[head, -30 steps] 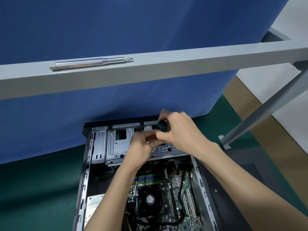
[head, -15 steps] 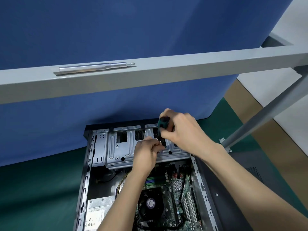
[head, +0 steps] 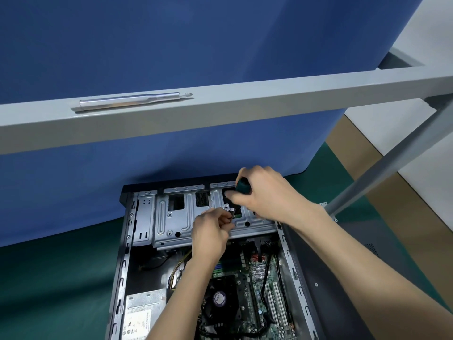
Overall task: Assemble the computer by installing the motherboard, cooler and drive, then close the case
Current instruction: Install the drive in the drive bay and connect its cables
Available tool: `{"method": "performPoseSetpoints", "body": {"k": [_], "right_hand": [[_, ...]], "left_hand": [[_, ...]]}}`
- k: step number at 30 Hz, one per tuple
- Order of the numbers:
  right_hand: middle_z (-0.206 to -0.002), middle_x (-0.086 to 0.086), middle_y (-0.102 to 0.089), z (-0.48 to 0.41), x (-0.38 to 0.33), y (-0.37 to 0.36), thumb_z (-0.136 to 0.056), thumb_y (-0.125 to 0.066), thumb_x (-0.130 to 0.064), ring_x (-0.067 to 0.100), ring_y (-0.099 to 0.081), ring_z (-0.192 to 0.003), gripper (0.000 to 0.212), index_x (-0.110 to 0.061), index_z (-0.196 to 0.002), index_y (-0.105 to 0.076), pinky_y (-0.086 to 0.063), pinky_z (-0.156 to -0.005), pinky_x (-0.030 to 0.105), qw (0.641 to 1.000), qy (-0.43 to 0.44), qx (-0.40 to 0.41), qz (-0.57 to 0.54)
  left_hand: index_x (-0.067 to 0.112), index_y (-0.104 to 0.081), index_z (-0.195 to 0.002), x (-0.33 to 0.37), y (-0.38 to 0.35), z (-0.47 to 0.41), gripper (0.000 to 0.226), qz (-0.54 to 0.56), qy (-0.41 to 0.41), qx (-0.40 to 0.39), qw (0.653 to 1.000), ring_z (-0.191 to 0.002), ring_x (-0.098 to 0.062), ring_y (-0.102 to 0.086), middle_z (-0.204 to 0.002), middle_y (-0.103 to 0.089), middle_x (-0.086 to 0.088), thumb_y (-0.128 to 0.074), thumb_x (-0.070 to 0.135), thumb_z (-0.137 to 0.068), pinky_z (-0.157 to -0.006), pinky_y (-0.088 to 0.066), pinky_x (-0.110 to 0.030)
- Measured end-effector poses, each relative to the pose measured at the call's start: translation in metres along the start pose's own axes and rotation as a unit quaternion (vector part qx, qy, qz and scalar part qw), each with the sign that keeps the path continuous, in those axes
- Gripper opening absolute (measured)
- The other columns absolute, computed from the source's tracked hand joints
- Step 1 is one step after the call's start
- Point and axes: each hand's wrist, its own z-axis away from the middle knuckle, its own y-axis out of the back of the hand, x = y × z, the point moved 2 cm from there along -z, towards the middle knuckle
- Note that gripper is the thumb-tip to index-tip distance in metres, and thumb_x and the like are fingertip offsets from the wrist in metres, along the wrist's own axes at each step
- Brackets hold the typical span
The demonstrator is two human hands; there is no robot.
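**Two hands on one screwdriver, tip at the drive cage**

Screwdriver: dark green handle uppermost, over the far end of the case. The shaft slants down and slightly left to the top plate of the drive cage. Long axis steep, near upright, tip down.

Right hand is wrapped round the handle, forefinger laid out to the left. Left hand pinches at the low end of the shaft, right at the plate. Whether a screw sits under those fingers: cannot tell.

Change over the last second: the left hand has gone from beside the handle down to the tip, and the handle now stands clear above it. Reading: the tip is being steadied on a cage fastener, so the drive step is in hand.

Case: open side up on the green table, long axis running away from the person, cage at the far end. Motherboard and cooler fan are already seated nearer in. Cover not on.

Beyond: a grey beam crosses above, with a silver tool lying along it. Blue cloth behind.
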Motion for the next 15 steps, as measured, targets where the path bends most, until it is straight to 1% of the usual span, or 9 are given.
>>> {"method": "performPoseSetpoints", "body": {"k": [2, 5, 6, 7, 8, 9, 10, 12, 15], "right_hand": [[-0.062, 0.006, -0.051, 0.000, 0.001, -0.001, -0.088, -0.063, -0.034, 0.031, -0.058, -0.061, 0.034, -0.004, -0.077, -0.051, -0.047, -0.057, 0.035, 1.000, 0.001, -0.028, 0.012], [-0.056, 0.001, -0.037, 0.000, -0.003, -0.005, -0.089, -0.058, -0.049, 0.021, -0.040, -0.050, 0.056, -0.010, -0.059, -0.033, -0.028, -0.046, 0.031, 0.997, -0.006, 0.018, 0.077], [-0.058, 0.001, -0.038, 0.000, -0.004, -0.007, -0.090, -0.055, -0.051, 0.022, -0.041, -0.053, 0.054, -0.011, -0.060, -0.037, -0.026, -0.048, 0.031, 0.996, -0.013, 0.030, 0.087], [-0.062, 0.001, -0.042, 0.000, -0.004, -0.008, -0.092, -0.053, -0.049, 0.026, -0.047, -0.060, 0.046, -0.010, -0.068, -0.048, -0.030, -0.052, 0.031, 0.996, -0.016, 0.031, 0.080], [-0.068, 0.001, -0.047, -0.001, -0.005, -0.008, -0.094, -0.051, -0.048, 0.028, -0.054, -0.071, 0.039, -0.011, -0.086, -0.058, -0.037, -0.058, 0.032, 0.998, -0.011, 0.020, 0.064], [-0.072, 0.000, -0.050, -0.001, -0.006, -0.007, -0.095, -0.049, -0.050, 0.027, -0.056, -0.078, 0.038, -0.014, -0.103, -0.059, -0.042, -0.064, 0.034, 0.999, -0.004, 0.003, 0.045], [-0.074, -0.002, -0.052, 0.000, -0.007, -0.006, -0.095, -0.047, -0.053, 0.025, -0.056, -0.080, 0.039, -0.018, -0.107, -0.057, -0.046, -0.069, 0.036, 1.000, 0.003, -0.019, 0.024], [-0.072, -0.005, -0.052, 0.002, -0.008, -0.001, -0.093, -0.049, -0.055, 0.021, -0.055, -0.075, 0.039, -0.017, -0.096, -0.054, -0.046, -0.067, 0.037, 0.996, 0.008, -0.083, 0.009], [-0.071, 0.001, -0.053, 0.002, -0.004, 0.003, -0.094, -0.053, -0.032, 0.023, -0.063, -0.060, 0.021, -0.012, -0.095, -0.046, -0.048, -0.053, 0.036, 0.984, -0.004, -0.177, 0.008]], "left_hand": [[0.013, -0.069, -0.091, 0.001, 0.000, 0.000, 0.015, 0.001, -0.003, -0.003, 1.000, -0.075, -0.015, -0.061, -0.078, -0.064, 0.004, -0.075, 0.011, -0.077, -0.071, -0.051, -0.028], [0.013, -0.069, -0.090, 0.002, 0.001, 0.001, 0.013, -0.017, -0.022, -0.001, 1.000, -0.075, -0.014, -0.060, -0.078, -0.065, 0.005, -0.074, 0.011, -0.079, -0.071, -0.049, -0.026], [0.013, -0.069, -0.090, 0.002, 0.001, 0.002, 0.013, -0.018, -0.028, 0.002, 0.999, -0.074, -0.014, -0.059, -0.079, -0.066, 0.004, -0.074, 0.011, -0.079, -0.071, -0.049, -0.026], [0.012, -0.069, -0.090, 0.002, 0.001, 0.003, 0.013, -0.014, -0.030, 0.005, 0.999, -0.073, -0.013, -0.059, -0.079, -0.066, 0.003, -0.075, 0.011, -0.078, -0.071, -0.049, -0.026], [0.012, -0.069, -0.089, 0.003, 0.002, 0.004, 0.013, -0.009, -0.030, 0.006, 0.999, -0.071, -0.012, -0.059, -0.079, -0.067, 0.003, -0.075, 0.011, -0.078, -0.071, -0.049, -0.025], [0.012, -0.069, -0.089, 0.003, 0.003, 0.004, 0.013, -0.007, -0.028, 0.007, 1.000, -0.070, -0.011, -0.058, -0.079, -0.068, 0.002, -0.075, 0.012, -0.077, -0.070, -0.049, -0.024], [0.012, -0.070, -0.089, 0.003, 0.003, 0.005, 0.013, -0.007, -0.028, 0.007, 1.000, -0.069, -0.011, -0.059, -0.079, -0.068, 0.002, -0.076, 0.013, -0.077, -0.070, -0.049, -0.024], [0.013, -0.070, -0.089, 0.004, 0.003, 0.005, 0.013, -0.014, -0.029, 0.011, 0.999, -0.068, -0.011, -0.059, -0.078, -0.069, 0.002, -0.076, 0.014, -0.077, -0.068, -0.049, -0.024], [0.013, -0.071, -0.089, 0.004, 0.004, 0.007, 0.013, -0.014, -0.032, 0.012, 0.999, -0.069, -0.014, -0.061, -0.077, -0.069, 0.003, -0.076, 0.016, -0.077, -0.069, -0.051, -0.027]]}}
